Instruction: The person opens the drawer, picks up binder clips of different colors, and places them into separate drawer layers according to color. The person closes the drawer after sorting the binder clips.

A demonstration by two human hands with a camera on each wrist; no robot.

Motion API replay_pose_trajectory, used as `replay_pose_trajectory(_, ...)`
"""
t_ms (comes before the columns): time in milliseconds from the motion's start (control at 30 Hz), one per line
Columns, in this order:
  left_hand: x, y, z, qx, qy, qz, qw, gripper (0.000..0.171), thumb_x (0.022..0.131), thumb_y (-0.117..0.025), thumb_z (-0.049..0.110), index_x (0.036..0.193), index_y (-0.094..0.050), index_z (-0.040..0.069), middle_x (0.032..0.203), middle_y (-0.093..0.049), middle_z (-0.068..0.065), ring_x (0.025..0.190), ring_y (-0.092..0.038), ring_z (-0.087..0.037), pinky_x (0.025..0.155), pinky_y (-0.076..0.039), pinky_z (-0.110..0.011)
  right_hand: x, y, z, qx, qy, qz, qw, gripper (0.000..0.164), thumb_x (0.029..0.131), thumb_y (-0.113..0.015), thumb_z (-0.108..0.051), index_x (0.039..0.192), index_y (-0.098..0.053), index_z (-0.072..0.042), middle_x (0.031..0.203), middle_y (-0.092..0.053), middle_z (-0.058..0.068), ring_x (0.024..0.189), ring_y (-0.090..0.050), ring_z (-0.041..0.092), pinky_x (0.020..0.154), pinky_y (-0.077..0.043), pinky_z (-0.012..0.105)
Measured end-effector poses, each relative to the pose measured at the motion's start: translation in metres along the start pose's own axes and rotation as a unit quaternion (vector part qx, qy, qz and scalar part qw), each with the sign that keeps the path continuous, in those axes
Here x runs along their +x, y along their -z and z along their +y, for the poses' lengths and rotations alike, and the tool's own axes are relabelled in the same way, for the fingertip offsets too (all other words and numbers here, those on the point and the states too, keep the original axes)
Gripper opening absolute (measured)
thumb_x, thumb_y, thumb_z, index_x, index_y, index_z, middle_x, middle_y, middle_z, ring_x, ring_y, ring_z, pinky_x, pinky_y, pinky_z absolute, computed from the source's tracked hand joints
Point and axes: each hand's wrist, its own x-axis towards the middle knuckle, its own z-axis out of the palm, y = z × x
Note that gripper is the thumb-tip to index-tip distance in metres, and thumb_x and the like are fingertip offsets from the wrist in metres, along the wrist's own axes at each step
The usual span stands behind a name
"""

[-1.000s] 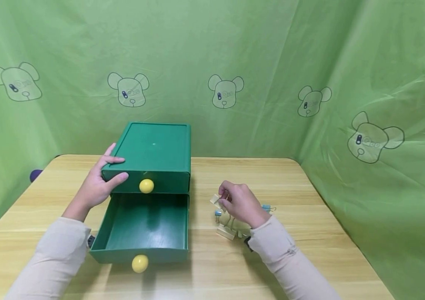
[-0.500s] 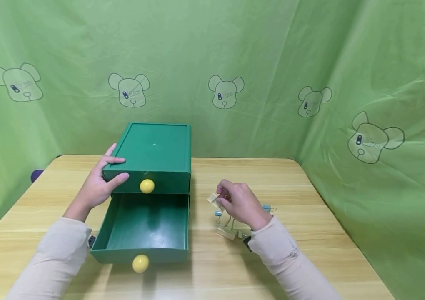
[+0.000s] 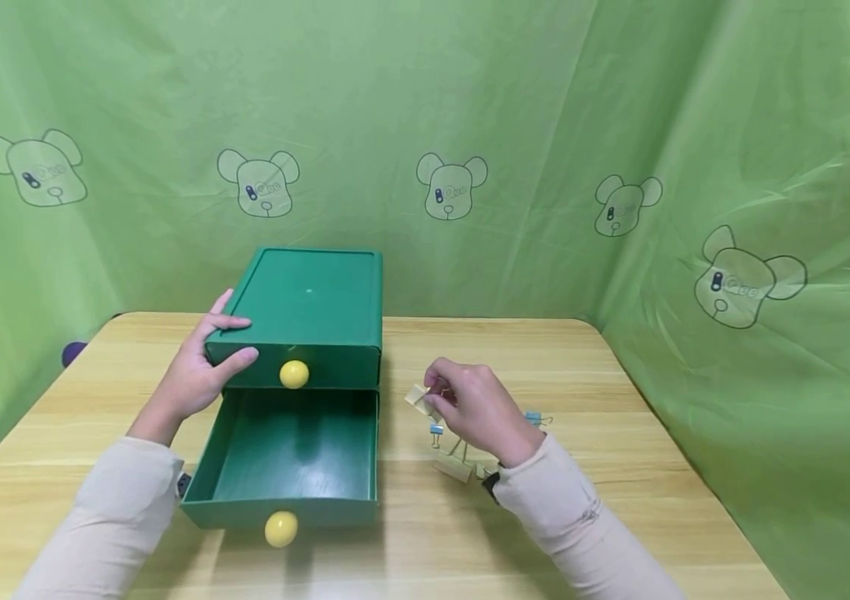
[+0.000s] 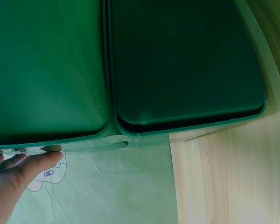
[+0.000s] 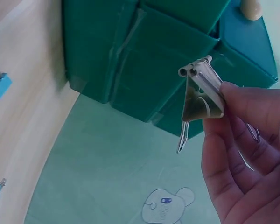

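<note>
A green two-drawer box (image 3: 308,292) stands on the table, its lower drawer (image 3: 297,450) pulled out with nothing inside. My left hand (image 3: 196,367) rests on the box's front left corner, fingers spread over the top and side, thumb straight along the upper drawer's front. To the right of the box, my right hand (image 3: 481,408) pinches a cream binder clip (image 3: 419,400) between thumb and fingers. The right wrist view shows this binder clip (image 5: 203,93) held by one side, a wire handle hanging below. Near that hand lie a small blue binder clip (image 3: 436,430) and a larger cream binder clip (image 3: 453,465).
Another blue binder clip (image 3: 533,417) lies behind the right wrist, and a small cream clip (image 3: 482,472) sits close to the sleeve. Yellow round knobs (image 3: 281,528) stick out from both drawers. A green curtain (image 3: 515,100) surrounds the wooden table (image 3: 545,342).
My right hand has shifted a little left with the cream binder clip, nearer the green box. The left hand stays on the corner, and the lower drawer has not moved.
</note>
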Motion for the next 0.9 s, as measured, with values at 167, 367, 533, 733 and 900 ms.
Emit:
replay_pose_trajectory(167,0.000,0.000,0.000,-0.003,0.000,0.001,1.0000,0.036,0.087,-0.060,0.014,0.119,-0.045,0.004,0.151,-0.008,0.004,0.135,-0.006,-0.034,0.096,-0.009,-0.068,0.002,0.002,-0.007,0.007,0.030,0.012,0.999,0.015,0.076,-0.071,-0.002,0.083,-0.058,-0.006,0.077,-0.067,0.003,0.068,-0.063,0.008,0.060,-0.047,0.014)
replay_pose_trajectory(367,0.000,0.000,0.000,-0.007,0.003,0.000,1.0000,0.036,0.087,-0.060,0.014,0.119,-0.045,0.004,0.151,-0.008,0.004,0.135,-0.006,-0.036,0.096,-0.010,-0.068,0.003,0.002,-0.013,0.018,0.044,0.012,0.999,0.015,0.076,-0.071,-0.002,0.083,-0.059,-0.005,0.079,-0.067,0.003,0.069,-0.063,0.007,0.061,-0.047,0.013)
replay_pose_trajectory(533,0.000,-0.001,0.001,-0.007,0.001,0.001,1.0000,0.036,0.087,-0.060,0.014,0.119,-0.045,0.004,0.152,-0.008,0.002,0.135,-0.006,-0.035,0.096,-0.009,-0.068,0.005,0.000,-0.019,0.029,0.052,0.009,0.998,0.014,0.076,-0.071,-0.001,0.083,-0.059,-0.005,0.079,-0.067,0.003,0.069,-0.062,0.006,0.061,-0.047,0.012)
replay_pose_trajectory(733,0.000,-0.001,0.001,-0.005,0.001,0.002,1.0000,0.036,0.087,-0.060,0.014,0.118,-0.045,0.004,0.152,-0.008,-0.002,0.135,-0.006,-0.035,0.096,-0.008,-0.068,0.007,-0.002,-0.027,0.033,0.069,0.013,0.997,0.015,0.075,-0.071,0.000,0.083,-0.059,-0.005,0.078,-0.067,0.002,0.068,-0.062,0.006,0.061,-0.046,0.011)
replay_pose_trajectory(900,0.000,-0.001,0.002,-0.007,0.004,0.000,1.0000,0.036,0.087,-0.060,0.014,0.118,-0.045,0.004,0.151,-0.008,0.004,0.135,-0.006,-0.036,0.096,-0.011,-0.068,0.009,-0.003,-0.034,0.033,0.090,0.017,0.995,0.017,0.074,-0.073,-0.001,0.082,-0.059,-0.005,0.078,-0.067,0.002,0.068,-0.062,0.006,0.061,-0.047,0.012)
